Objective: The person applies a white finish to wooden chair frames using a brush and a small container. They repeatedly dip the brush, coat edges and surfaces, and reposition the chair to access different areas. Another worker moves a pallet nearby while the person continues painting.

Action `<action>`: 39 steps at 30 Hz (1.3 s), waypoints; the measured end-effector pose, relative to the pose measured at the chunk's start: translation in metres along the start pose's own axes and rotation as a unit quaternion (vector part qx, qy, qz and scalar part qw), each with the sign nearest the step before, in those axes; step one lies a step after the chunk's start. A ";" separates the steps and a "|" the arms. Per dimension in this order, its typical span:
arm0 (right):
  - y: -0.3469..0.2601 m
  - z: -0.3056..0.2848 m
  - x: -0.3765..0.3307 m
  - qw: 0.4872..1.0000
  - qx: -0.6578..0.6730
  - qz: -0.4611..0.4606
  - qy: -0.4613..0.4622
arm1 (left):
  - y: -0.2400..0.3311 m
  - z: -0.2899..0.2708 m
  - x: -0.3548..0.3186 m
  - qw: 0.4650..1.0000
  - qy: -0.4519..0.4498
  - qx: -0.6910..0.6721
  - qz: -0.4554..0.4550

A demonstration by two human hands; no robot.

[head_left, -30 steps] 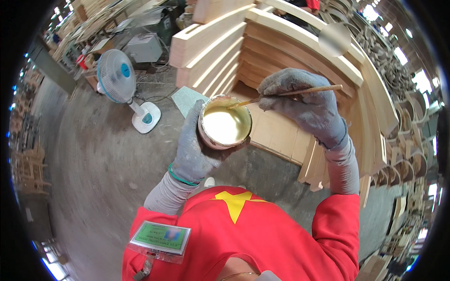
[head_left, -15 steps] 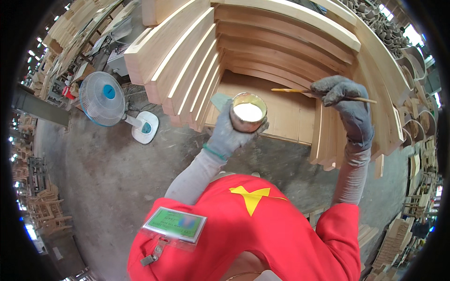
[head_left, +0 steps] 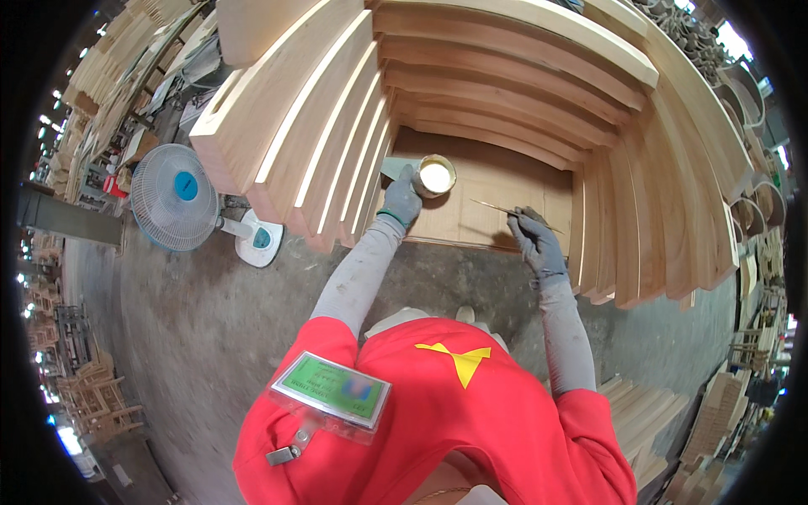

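left hand [head_left: 402, 199], grey glove, grips a round tin [head_left: 436, 175] of pale liquid, held low over the flat panel [head_left: 497, 210] inside the stack of curved wooden slats [head_left: 337, 143]. right hand [head_left: 535, 242], gloved, closed around a thin brush [head_left: 513, 212], tip just above the panel, right of the tin. fan [head_left: 175, 197] on floor [head_left: 168, 337] at left.

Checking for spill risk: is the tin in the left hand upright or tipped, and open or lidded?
Upright and open. The tin, held by the left hand, shows its full round mouth to the camera, with pale liquid level inside and no lid.
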State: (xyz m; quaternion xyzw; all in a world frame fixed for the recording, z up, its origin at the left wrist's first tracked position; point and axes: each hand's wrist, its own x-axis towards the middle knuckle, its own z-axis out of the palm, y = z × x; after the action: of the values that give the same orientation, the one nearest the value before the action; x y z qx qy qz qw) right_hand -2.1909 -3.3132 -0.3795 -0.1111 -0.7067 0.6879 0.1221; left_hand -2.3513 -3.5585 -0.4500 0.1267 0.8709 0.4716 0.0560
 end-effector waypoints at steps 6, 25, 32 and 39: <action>0.033 0.035 0.024 0.989 -0.141 0.052 -0.014 | -0.011 -0.006 -0.012 0.996 0.026 0.008 0.091; 0.098 0.014 -0.078 0.811 0.470 0.260 0.231 | -0.019 -0.015 -0.081 0.932 -0.165 -0.251 0.203; 0.157 -0.068 -0.326 0.813 0.082 0.387 0.427 | -0.001 -0.013 -0.089 0.831 -0.221 -0.502 -0.096; 0.140 -0.093 -0.493 0.685 -0.450 0.573 0.022 | 0.019 0.013 -0.129 0.873 -0.231 -0.418 -0.095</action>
State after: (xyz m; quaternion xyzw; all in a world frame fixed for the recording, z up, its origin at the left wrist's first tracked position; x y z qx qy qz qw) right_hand -1.6956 -3.3817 -0.5275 -0.5512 -0.7270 0.2210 -0.3446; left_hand -2.2215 -3.5730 -0.4443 0.1130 0.5625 0.7415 0.3477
